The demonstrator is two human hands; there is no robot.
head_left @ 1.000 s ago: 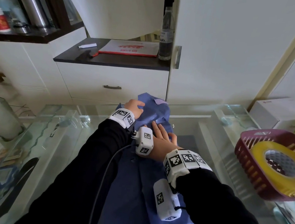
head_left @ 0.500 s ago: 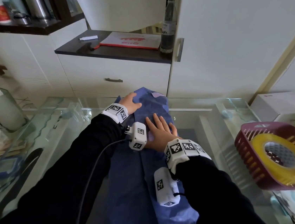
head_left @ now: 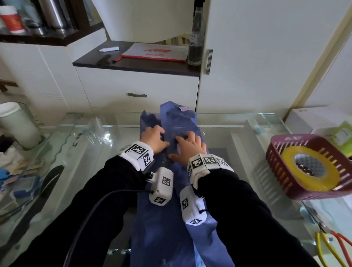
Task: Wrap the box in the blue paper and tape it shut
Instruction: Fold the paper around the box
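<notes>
I judge the wrap about half done: my left hand (head_left: pixel 153 138) and right hand (head_left: pixel 189 147) press flat, fingers spread, on the blue paper (head_left: pixel 166 231) folded over the hidden box on the glass table (head_left: pixel 244 163), while the tape (head_left: pixel 310 168) waits unused in the basket (head_left: pixel 317 193).

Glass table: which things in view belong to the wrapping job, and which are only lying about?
Job: blue paper, left hand, right hand, yellow tape roll in the basket.
Lying about: scissors, white cup, bottle, green packet.
</notes>
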